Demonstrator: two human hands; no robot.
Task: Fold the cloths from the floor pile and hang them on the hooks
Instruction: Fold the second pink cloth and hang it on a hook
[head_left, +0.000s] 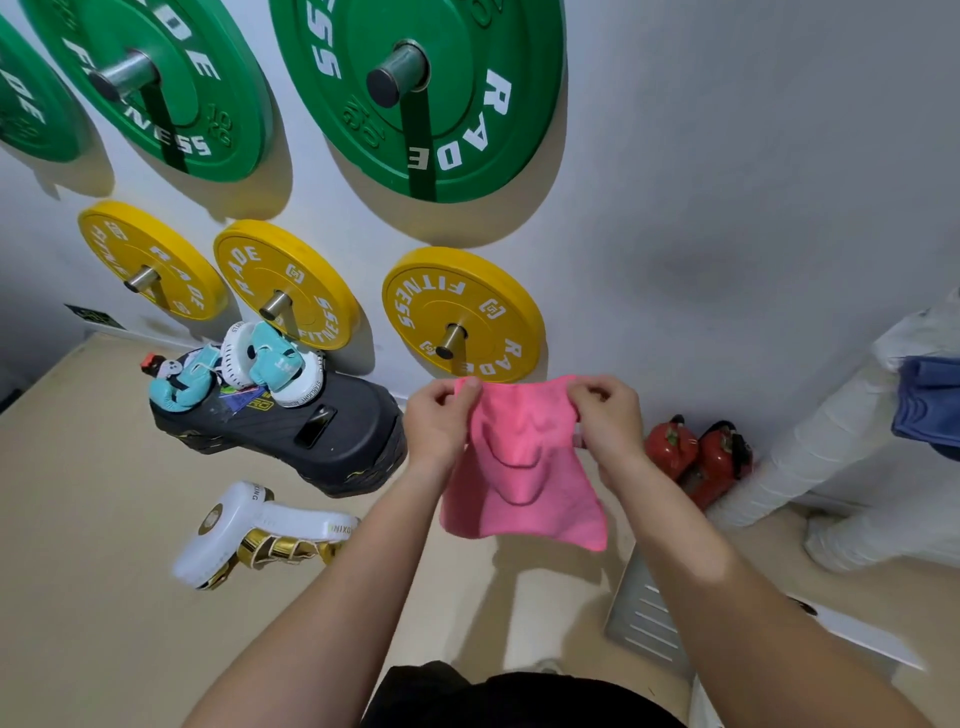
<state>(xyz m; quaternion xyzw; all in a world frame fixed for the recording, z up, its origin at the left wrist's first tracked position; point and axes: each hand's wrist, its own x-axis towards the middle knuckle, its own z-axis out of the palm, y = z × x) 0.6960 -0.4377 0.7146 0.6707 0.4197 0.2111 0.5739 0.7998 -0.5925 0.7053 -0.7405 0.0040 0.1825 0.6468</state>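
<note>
A pink cloth (522, 483) hangs in the air in front of me, sagging in the middle. My left hand (439, 415) pinches its upper left corner and my right hand (608, 415) pinches its upper right corner. Both hands are level, just below a yellow weight plate (462, 312) mounted on a wall peg (451, 340). A blue cloth (927, 400) hangs at the far right edge. No floor pile shows in this view.
Green weight plates (415, 88) and more yellow plates (285, 283) hang on the white wall. A black step block (280, 426) carries teal gloves (275, 361). White and gold pads (254, 535) lie on the floor. Two red extinguishers (696, 452) stand by the wall beside a white duct (826, 447).
</note>
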